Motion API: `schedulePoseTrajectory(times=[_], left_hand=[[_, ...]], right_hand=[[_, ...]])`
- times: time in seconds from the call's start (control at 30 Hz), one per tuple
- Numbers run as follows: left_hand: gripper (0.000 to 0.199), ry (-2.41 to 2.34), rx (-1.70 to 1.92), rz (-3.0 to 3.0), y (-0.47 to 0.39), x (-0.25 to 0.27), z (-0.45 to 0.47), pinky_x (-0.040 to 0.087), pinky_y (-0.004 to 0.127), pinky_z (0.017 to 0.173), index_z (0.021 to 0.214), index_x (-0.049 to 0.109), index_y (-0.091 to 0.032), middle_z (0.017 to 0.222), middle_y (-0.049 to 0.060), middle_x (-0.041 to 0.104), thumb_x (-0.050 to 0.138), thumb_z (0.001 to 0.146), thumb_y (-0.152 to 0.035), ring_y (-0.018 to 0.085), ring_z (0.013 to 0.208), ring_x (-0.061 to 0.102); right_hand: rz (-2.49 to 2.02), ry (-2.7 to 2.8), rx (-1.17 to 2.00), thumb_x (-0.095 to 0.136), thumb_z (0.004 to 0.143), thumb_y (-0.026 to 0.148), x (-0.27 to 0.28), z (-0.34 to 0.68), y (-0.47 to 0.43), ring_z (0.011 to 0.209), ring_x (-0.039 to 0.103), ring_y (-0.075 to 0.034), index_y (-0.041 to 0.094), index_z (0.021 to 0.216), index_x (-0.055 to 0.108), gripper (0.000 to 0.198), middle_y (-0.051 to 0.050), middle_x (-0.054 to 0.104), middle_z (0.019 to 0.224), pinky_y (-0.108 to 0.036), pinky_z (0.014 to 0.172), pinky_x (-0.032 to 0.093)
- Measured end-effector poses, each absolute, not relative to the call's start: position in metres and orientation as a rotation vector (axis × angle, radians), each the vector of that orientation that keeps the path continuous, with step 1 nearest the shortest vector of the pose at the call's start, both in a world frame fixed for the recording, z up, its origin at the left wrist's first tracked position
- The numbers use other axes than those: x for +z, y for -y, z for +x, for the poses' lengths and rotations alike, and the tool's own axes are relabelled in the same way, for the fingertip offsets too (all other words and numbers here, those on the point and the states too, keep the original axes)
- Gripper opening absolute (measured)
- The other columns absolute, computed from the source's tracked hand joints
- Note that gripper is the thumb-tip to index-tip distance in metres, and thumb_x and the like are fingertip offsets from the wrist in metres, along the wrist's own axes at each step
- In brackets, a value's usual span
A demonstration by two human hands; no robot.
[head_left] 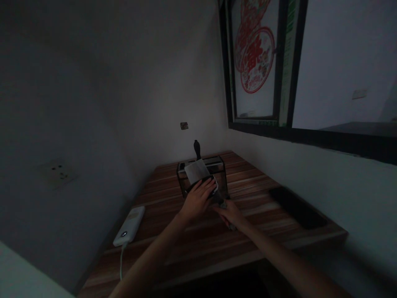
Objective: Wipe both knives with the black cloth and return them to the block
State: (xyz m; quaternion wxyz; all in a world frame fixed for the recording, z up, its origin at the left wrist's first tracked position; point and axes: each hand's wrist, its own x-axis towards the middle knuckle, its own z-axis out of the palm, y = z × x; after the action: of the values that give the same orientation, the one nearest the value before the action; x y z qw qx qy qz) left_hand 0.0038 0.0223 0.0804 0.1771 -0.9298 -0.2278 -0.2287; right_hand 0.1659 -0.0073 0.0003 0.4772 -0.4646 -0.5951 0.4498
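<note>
Head view: cleaver in hand over the wood-grain table, two hands working close together.
My left hand [200, 195] lies over a dark piece with a white edge [204, 179] across the cleaver [196, 169], fingers extended; whether they grip or only press, I cannot tell from here. My right hand [231, 213] is closed round the cleaver's handle, just beside the left, blade tilted up and away. Behind the blade, near the far edge of the table [248, 182]: one black-framed knife rack [221, 165], a black handle [197, 149] upright at it. Along the left edge: one white power bank [132, 223], cable [121, 263] attached. Towards the near right corner: one dark flat slab [297, 207], details lost in shadow.
</note>
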Motion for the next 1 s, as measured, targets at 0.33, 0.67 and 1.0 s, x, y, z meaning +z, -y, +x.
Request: schedulePoseTrajectory(times=[0.33, 0.67, 1.0], left_hand=[[0.044, 0.788, -0.863, -2.473, -0.056, 0.124, 0.005, 0.019, 0.041, 0.109, 0.131, 0.033, -0.019, 0.139, 0.005, 0.035, 0.037, 0.087, -0.02, 0.016, 0.132, 0.023], [0.042, 0.819, -0.928, -2.411, -0.063, 0.13, 0.003, 0.02, 0.04, 0.109, 0.13, 0.034, -0.02, 0.139, 0.004, 0.036, 0.036, 0.088, -0.02, 0.015, 0.132, 0.023], [0.043, 0.804, -0.938, -2.424, -0.06, 0.122, 0.004, 0.02, 0.041, 0.109, 0.131, 0.033, -0.019, 0.138, 0.005, 0.037, 0.035, 0.088, -0.019, 0.015, 0.131, 0.024]], right_hand=[[-1.091, 1.473, 1.149, 0.055, 0.069, 0.054, -0.003, 0.168, 0.005, 0.023, 0.036, -0.008, 0.016, 0.077, 0.054, 0.039, 0.01, 0.039, 0.031, -0.018, 0.026, 0.025], [-1.051, 1.47, 1.157, 0.056, 0.068, 0.053, -0.006, 0.168, 0.004, 0.022, 0.034, -0.008, 0.016, 0.075, 0.052, 0.037, 0.01, 0.04, 0.03, -0.019, 0.026, 0.024], [-1.078, 1.477, 1.132, 0.055, 0.07, 0.052, -0.005, 0.167, 0.005, 0.023, 0.035, -0.008, 0.015, 0.08, 0.053, 0.039, 0.01, 0.04, 0.03, -0.018, 0.026, 0.024]])
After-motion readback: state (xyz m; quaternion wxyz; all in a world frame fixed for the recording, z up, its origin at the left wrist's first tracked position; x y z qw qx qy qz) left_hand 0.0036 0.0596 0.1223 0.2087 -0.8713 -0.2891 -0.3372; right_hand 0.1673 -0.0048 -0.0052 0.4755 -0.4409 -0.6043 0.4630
